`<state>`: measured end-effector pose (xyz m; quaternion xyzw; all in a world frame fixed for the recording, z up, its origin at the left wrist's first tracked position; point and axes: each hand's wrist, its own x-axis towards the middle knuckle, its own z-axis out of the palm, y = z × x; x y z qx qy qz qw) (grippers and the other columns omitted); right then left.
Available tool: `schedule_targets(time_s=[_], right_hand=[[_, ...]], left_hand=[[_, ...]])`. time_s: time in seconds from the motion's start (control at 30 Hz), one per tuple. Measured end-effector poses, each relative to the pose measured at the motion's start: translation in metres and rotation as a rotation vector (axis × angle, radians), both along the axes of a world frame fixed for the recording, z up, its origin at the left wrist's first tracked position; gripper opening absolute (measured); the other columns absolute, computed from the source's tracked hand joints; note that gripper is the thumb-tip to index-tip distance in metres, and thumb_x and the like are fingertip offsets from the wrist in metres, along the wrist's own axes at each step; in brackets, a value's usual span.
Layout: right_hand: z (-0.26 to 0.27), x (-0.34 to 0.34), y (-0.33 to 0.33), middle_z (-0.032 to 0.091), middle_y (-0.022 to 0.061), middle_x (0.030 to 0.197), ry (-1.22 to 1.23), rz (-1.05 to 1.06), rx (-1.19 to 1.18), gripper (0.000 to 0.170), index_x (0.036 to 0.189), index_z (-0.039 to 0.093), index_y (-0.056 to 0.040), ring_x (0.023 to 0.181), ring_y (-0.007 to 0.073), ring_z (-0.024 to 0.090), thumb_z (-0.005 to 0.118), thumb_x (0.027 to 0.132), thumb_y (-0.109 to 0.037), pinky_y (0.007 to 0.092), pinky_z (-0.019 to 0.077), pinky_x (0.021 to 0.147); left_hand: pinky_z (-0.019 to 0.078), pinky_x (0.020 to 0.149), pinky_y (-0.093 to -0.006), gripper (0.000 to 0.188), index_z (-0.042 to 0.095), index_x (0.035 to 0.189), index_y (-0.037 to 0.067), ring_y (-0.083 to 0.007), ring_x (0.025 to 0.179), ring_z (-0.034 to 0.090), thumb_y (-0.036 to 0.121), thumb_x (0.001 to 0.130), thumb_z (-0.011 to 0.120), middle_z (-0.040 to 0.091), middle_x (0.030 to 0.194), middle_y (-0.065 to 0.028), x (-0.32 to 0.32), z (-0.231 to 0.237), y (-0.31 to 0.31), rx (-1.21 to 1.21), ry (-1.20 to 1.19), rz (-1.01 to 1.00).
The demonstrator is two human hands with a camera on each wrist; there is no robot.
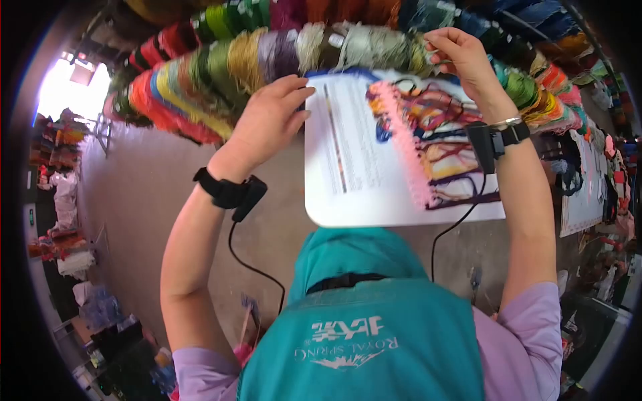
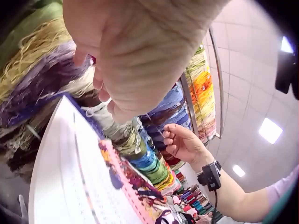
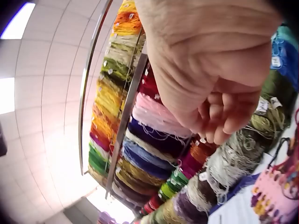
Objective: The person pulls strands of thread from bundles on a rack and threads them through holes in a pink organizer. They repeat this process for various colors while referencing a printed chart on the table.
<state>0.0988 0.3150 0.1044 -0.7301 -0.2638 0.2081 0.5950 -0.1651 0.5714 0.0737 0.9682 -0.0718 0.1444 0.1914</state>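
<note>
My right hand (image 1: 465, 60) is raised at the rack, its fingertips curled together and pinching a thin strand of yarn (image 2: 159, 129). Olive yarn hanks (image 1: 418, 53) hang right beside those fingertips. My left hand (image 1: 271, 113) is at the upper left edge of a white board (image 1: 401, 215), its fingers loosely bent and nothing seen in them. A printed sheet (image 1: 348, 134) lies on the board, next to a pink punched strip (image 1: 404, 144) with many-coloured thread tufts (image 1: 445, 150) tied through its holes. Purple-grey hanks (image 1: 279, 53) hang just beyond the left fingers.
Rows of coloured hanks (image 1: 177, 100) curve along the rack ahead and to both sides. Higher rails hold more yarn (image 3: 154, 116), with paper tags on some hanks. A dark cable (image 1: 257, 267) hangs from the left wrist camera. Grey floor (image 1: 134, 234) shows below.
</note>
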Motion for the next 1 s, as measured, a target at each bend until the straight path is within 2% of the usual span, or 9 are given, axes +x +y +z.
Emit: schedule_targets(time_s=[0.1, 0.13, 0.17, 0.33, 0.57, 0.7, 0.87, 1.0], right_hand=[[0.018, 0.029, 0.020, 0.069, -0.0009, 0.088, -0.009, -0.163, 0.168, 0.016, 0.100, 0.070, -0.0076, 0.069, 0.0051, 0.063, 0.070, 0.091, -0.021, 0.0184, 0.0462, 0.055], [0.025, 0.038, 0.025, 0.070, -0.0004, 0.088, -0.016, -0.204, 0.223, 0.015, 0.100, 0.070, -0.0078, 0.069, 0.0058, 0.063, 0.069, 0.091, -0.019, 0.0188, 0.0461, 0.055], [0.030, 0.045, 0.031, 0.070, -0.0001, 0.088, -0.028, -0.240, 0.282, 0.014, 0.099, 0.070, -0.0073, 0.068, 0.0060, 0.063, 0.068, 0.091, -0.018, 0.0188, 0.0460, 0.054], [0.043, 0.078, 0.067, 0.067, 0.0006, 0.080, -0.100, -0.284, 0.395, 0.012, 0.095, 0.069, -0.0043, 0.063, 0.0082, 0.063, 0.069, 0.090, -0.015, 0.0219, 0.0464, 0.051], [0.041, 0.117, 0.095, 0.067, 0.0026, 0.079, -0.077, -0.413, 0.432, 0.013, 0.095, 0.069, -0.0025, 0.063, 0.0106, 0.064, 0.069, 0.090, -0.015, 0.0245, 0.0482, 0.051], [0.049, 0.129, 0.114, 0.068, 0.0039, 0.079, -0.146, -0.358, 0.433, 0.014, 0.095, 0.070, -0.0012, 0.063, 0.0108, 0.065, 0.068, 0.090, -0.014, 0.0246, 0.0492, 0.052], [0.059, 0.149, 0.144, 0.071, 0.0076, 0.084, -0.223, -0.422, 0.492, 0.018, 0.103, 0.072, 0.0001, 0.064, 0.0124, 0.067, 0.068, 0.090, -0.012, 0.0247, 0.0521, 0.052], [0.062, 0.165, 0.157, 0.070, 0.0044, 0.086, -0.188, -0.511, 0.471, 0.020, 0.106, 0.071, -0.0002, 0.067, 0.0108, 0.063, 0.071, 0.090, -0.011, 0.0232, 0.0495, 0.054]], left_hand=[[0.0428, 0.106, -0.0448, 0.044, 0.059, 0.128, 0.004, -0.0346, 0.127, 0.052, 0.009, 0.085, 0.068, 0.057, 0.133, -0.0163, 0.034, 0.050, 0.015, 0.139, -0.120, 0.021], [0.0393, 0.110, -0.0438, 0.048, 0.055, 0.134, 0.003, -0.0375, 0.133, 0.046, 0.004, 0.087, 0.065, 0.054, 0.138, -0.0171, 0.047, 0.073, 0.013, 0.165, -0.113, 0.036], [0.0384, 0.110, -0.0450, 0.052, 0.052, 0.137, 0.004, -0.0368, 0.133, 0.046, 0.005, 0.087, 0.065, 0.052, 0.140, -0.0169, 0.061, 0.089, 0.015, 0.256, -0.167, 0.032], [0.0350, 0.112, -0.0461, 0.057, 0.047, 0.142, 0.006, -0.0343, 0.138, 0.041, 0.010, 0.088, 0.065, 0.047, 0.146, -0.0133, 0.130, 0.143, 0.011, 0.483, -0.309, 0.048], [0.0317, 0.115, -0.0462, 0.058, 0.046, 0.141, 0.003, -0.0313, 0.140, 0.038, 0.015, 0.088, 0.065, 0.045, 0.148, -0.0149, 0.197, 0.145, 0.007, 0.560, -0.303, 0.038], [0.0313, 0.115, -0.0476, 0.060, 0.044, 0.142, 0.002, -0.0308, 0.142, 0.036, 0.017, 0.088, 0.065, 0.042, 0.151, -0.0140, 0.228, 0.139, 0.011, 0.560, -0.327, 0.047], [0.0307, 0.115, -0.0491, 0.062, 0.042, 0.143, 0.001, -0.0321, 0.141, 0.036, 0.016, 0.088, 0.065, 0.041, 0.150, -0.0147, 0.270, 0.138, 0.020, 0.539, -0.403, 0.033], [0.0317, 0.114, -0.0491, 0.066, 0.039, 0.146, 0.002, -0.0335, 0.138, 0.038, 0.016, 0.087, 0.065, 0.043, 0.148, -0.0158, 0.296, 0.147, 0.019, 0.553, -0.461, 0.034]])
